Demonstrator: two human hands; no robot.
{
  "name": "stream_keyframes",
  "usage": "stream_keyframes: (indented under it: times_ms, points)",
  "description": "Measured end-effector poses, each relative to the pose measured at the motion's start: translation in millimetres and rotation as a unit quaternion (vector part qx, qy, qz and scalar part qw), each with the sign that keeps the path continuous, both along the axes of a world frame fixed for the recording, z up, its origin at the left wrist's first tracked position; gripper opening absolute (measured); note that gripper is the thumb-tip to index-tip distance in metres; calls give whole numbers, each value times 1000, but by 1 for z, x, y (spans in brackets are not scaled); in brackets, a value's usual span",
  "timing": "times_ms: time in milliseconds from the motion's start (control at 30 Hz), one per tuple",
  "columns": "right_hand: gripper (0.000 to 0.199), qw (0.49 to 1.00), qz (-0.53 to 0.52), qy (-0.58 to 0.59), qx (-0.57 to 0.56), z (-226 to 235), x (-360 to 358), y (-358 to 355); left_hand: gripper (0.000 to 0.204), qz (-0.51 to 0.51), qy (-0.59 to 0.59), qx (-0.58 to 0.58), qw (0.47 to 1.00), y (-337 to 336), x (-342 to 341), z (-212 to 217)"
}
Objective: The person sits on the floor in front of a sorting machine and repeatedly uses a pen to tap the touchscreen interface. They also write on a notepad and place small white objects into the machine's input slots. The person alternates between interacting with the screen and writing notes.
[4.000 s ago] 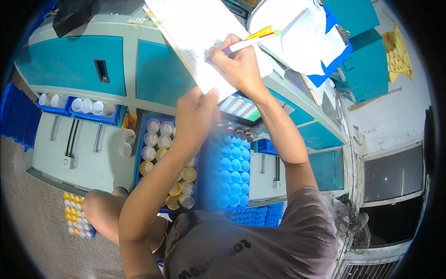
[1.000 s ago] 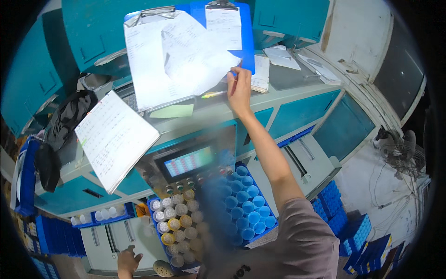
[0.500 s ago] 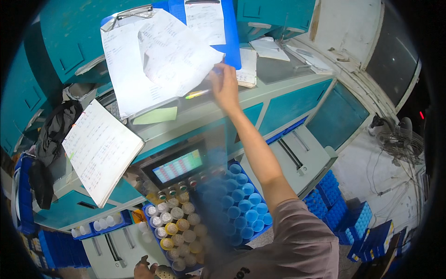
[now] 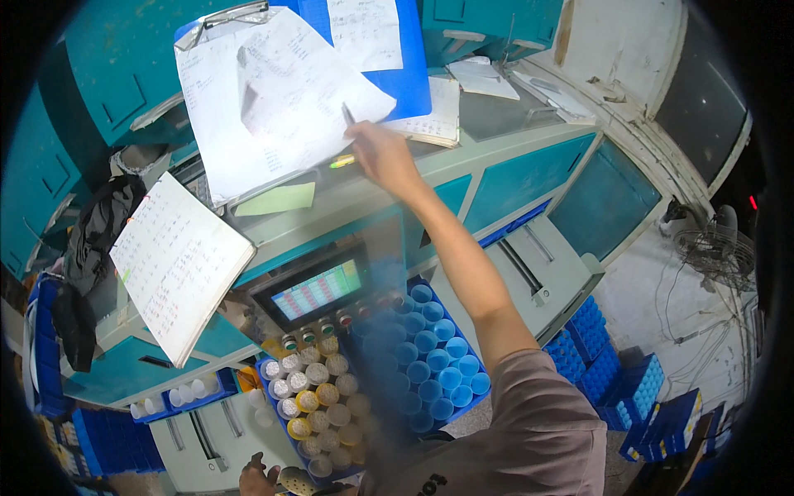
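My right hand (image 4: pixel 382 157) is closed around a dark slim pen (image 4: pixel 348 114), its tip over the lower right part of a loose written sheet (image 4: pixel 306 78). That sheet lies on other papers on a clipboard (image 4: pixel 184 37). A yellow-green marker (image 4: pixel 341 161) lies on the counter just beside the hand. At the bottom edge, my left hand (image 4: pixel 258 477) shows only in part, its fingers apart, with nothing visible in them. Next to it is a pale perforated item (image 4: pixel 296 480) whose kind I cannot make out.
An open notebook (image 4: pixel 178 269) overhangs the counter at left. Below the lit screen (image 4: pixel 316 291) stand a crate of capped containers (image 4: pixel 318 397) and a crate of blue cups (image 4: pixel 451 379), partly blurred. A blue board (image 4: pixel 418 91) and a green paper slip (image 4: pixel 275 199) lie on the counter.
My right hand has moved left and slightly down from the sheet's corner, and the pen now points onto the sheet. The loose sheet lies flatter. My left hand has barely moved.
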State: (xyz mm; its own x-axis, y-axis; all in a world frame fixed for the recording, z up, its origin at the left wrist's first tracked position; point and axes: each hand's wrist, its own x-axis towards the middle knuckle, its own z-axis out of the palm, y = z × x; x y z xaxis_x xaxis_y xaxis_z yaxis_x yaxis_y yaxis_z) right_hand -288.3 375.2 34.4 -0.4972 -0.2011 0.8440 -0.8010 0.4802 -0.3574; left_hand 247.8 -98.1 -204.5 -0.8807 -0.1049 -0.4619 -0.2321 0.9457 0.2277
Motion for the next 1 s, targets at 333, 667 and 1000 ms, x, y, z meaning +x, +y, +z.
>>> stream_keyframes:
  times_ms: [333, 667, 1000]
  points:
    - [24, 1000, 2, 30, -9, 3, 10, -1, 59, 52, 61, -13, 997, 44, -34, 86]
    - [35, 990, 40, 123, -59, -14, 72, -2, 48, 19, 186, 96, 978, 21, -116, 99]
    - [27, 1000, -3, -23, 8, -127, 233, -32, 58, 30, 25, 3, 999, 12, -102, 88]
